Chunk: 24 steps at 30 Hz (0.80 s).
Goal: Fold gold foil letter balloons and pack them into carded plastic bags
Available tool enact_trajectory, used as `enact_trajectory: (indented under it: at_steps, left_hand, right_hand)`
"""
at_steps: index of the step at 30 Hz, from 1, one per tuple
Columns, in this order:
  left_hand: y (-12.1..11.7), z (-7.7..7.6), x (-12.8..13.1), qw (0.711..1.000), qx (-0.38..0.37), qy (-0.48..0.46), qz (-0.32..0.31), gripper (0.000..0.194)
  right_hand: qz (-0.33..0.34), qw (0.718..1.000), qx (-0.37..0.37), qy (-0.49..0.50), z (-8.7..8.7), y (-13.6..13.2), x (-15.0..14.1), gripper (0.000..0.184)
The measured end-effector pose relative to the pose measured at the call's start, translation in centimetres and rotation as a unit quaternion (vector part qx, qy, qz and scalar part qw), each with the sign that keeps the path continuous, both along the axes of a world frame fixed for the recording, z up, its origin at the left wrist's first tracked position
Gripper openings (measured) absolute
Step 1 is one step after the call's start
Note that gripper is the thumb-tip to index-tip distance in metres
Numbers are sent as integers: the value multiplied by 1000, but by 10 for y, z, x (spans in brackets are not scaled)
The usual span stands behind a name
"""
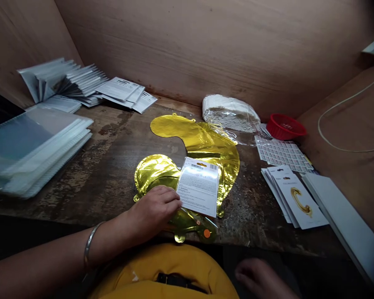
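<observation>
A gold foil balloon (213, 139), flat and shaped like a curved C, lies on the dark wooden table. Across its lower part rests a white printed card (198, 189) with a hang hole and barcode. My left hand (157, 209) lies palm down on the foil, fingers laid over it and fingertips at the card's left edge; its thumb is hidden. Just below the card is an orange round sticker (207, 233) on what looks like clear film. Blurred by motion, my right hand (260, 276) is low, off the table's front edge, apart from the balloon.
Clear plastic sleeves (34, 153) are stacked at left, with packed cards (84, 81) behind. At right stand a plastic-wrapped white bundle (230, 112), a red bowl (286, 126), a sticker sheet (283, 153), cards picturing a gold C (299, 199) and a long white box (345, 220).
</observation>
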State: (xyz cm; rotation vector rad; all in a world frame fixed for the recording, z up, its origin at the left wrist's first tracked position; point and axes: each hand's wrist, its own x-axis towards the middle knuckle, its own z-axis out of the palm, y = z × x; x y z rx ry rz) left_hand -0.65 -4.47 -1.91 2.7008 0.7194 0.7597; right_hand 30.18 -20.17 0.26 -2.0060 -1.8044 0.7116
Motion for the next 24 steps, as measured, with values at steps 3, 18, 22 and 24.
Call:
enact_trajectory:
  at_steps: [3,18,22,24]
  left_hand:
    - [1,5,2,1000,-10,14,6,15]
    - [2,10,16,994,-92,-9,63,16]
    - [10,17,22,980,-144,32,136,19]
    - [17,20,21,976,-141,74,150,20]
  right_hand:
    - [77,995,63,24,18,27,-11,13]
    - [92,971,207,72,-12,92,-49,8]
    - [11,978,206,31,-14,100,-61,16]
    - [-37,982,183,-9,-15,105,-66,18]
